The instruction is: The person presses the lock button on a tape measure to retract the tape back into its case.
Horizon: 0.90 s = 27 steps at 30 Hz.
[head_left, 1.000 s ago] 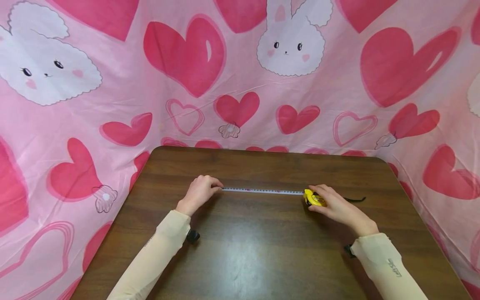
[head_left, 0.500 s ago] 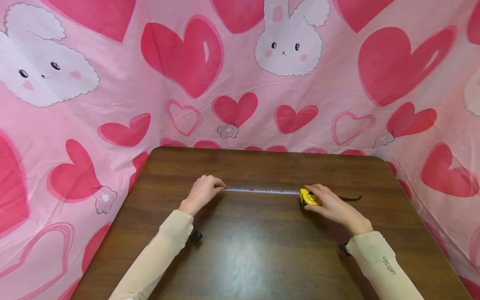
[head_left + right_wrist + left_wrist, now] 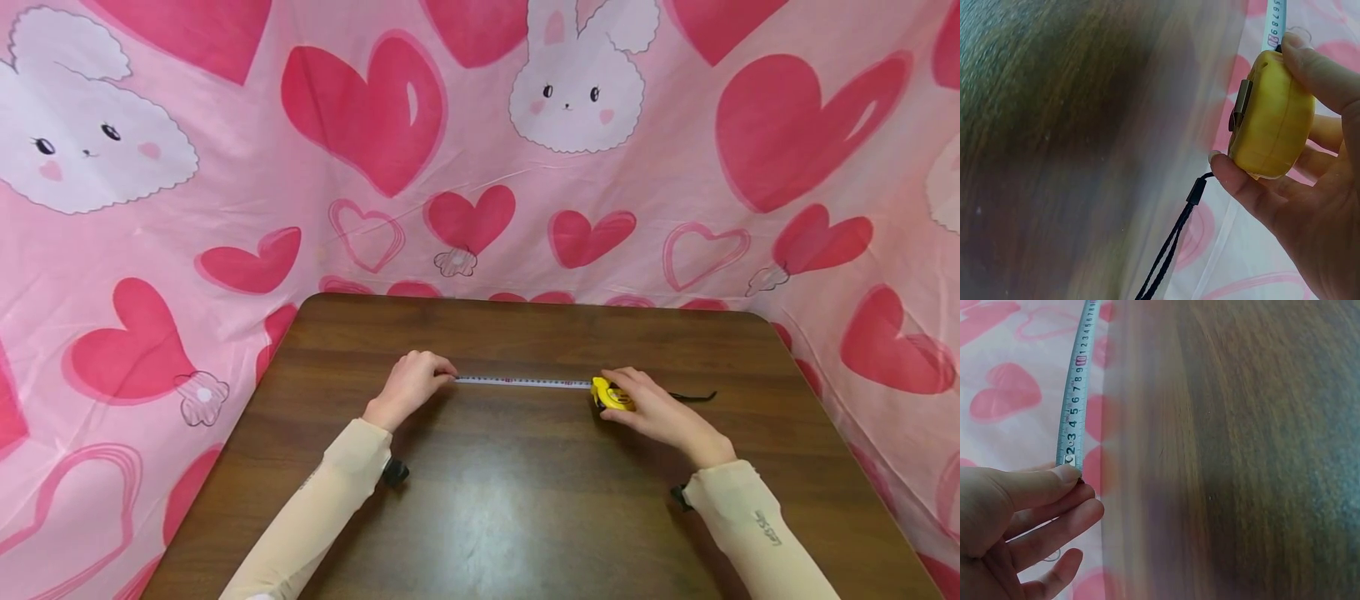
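A yellow tape measure (image 3: 617,398) is gripped by my right hand (image 3: 660,408), with the thumb up by the blade's mouth in the right wrist view. Its pale blade (image 3: 525,382) runs out straight to the left, over the table. At the free end, my left hand (image 3: 411,385) pinches the tip between thumb and fingers. The left wrist view shows the blade's printed numbers (image 3: 1074,406) rising away from the thumb. From the case hangs a black wrist strap (image 3: 1175,240), and a metal belt clip (image 3: 1241,103) sits on its side.
The brown wooden table (image 3: 480,500) has rounded far corners. Behind it and along both sides hangs a pink cloth (image 3: 480,167) with hearts and rabbit faces. Small black devices (image 3: 395,472) are worn at both wrists.
My right hand has moved left with the tape measure, and my left hand slightly right. The stretch of blade between them has become shorter.
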Tool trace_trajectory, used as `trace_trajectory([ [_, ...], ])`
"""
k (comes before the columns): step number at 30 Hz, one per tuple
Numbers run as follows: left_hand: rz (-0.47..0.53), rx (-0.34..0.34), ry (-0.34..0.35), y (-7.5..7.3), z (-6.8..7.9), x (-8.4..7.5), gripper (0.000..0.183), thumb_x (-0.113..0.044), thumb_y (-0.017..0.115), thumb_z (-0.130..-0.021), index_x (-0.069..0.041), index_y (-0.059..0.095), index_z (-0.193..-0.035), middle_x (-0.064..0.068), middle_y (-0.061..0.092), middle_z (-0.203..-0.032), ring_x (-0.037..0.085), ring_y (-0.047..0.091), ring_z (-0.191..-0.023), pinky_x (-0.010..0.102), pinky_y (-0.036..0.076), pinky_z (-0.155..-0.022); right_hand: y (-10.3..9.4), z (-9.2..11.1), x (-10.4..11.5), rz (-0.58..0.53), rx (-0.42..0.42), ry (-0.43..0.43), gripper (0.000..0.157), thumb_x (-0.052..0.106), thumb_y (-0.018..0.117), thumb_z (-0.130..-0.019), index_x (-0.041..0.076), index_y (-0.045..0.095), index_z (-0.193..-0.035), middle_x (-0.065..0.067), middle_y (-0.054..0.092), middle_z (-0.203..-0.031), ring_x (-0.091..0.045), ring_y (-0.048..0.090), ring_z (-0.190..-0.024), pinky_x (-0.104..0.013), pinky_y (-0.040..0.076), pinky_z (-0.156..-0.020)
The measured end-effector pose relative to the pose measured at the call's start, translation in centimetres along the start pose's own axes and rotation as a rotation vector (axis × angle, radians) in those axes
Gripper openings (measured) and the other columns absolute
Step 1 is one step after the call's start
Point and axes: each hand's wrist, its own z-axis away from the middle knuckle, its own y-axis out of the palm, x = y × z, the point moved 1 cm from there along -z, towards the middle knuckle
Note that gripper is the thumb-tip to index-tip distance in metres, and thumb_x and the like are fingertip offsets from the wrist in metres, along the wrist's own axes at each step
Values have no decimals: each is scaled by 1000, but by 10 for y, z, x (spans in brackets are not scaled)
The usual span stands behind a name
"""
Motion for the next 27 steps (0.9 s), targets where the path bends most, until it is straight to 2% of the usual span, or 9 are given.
trace_trajectory([
  [13,-13,-1,20,5,-5,-3,10,-15,79,-94,-13,84,-102,2,79,-100,18,66,-83,38,58,-80,4,-6,6,5,4,2,70,32,78,-95,-5,50,-148,-23,56,-138,-37,56,-120,-61,48,-104],
  [27,-5,-4,30,12,-8,-7,11,-14,79,-94,-14,85,-103,2,80,-102,19,69,-88,39,58,-85,10,-9,12,-25,19,27,71,35,77,-95,0,50,-150,-18,56,-139,-32,55,-119,-59,49,-105],
])
